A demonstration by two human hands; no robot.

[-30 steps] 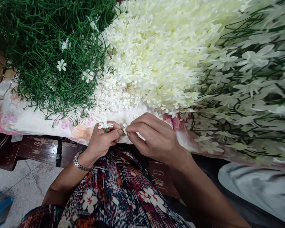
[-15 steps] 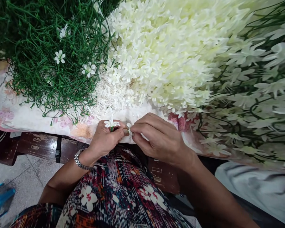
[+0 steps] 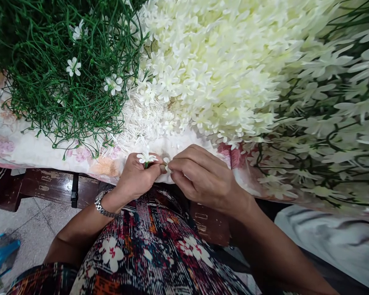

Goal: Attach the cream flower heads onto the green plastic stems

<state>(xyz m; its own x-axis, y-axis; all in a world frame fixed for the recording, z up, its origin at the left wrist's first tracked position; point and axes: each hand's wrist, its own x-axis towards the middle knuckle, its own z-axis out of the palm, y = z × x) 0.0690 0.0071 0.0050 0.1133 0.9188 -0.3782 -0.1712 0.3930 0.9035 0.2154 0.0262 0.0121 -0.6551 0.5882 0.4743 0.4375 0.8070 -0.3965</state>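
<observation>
My left hand is closed around a thin green stem with a small white plastic flower on its tip. My right hand pinches another small white flower piece against the left thumb. Both hands meet at the near edge of a floral cloth. Just beyond them lies a pile of fine white stamen pieces. A wristwatch sits on my left wrist.
A tangle of green stems with a few white flowers lies at the left. A large heap of cream flowers fills the middle, and flowered stems the right. A dark wooden table edge and a blue object are lower left.
The view has drifted slightly, so the piles sit a little higher and to the left. My hands stay pinched together with the flower, barely moved.
</observation>
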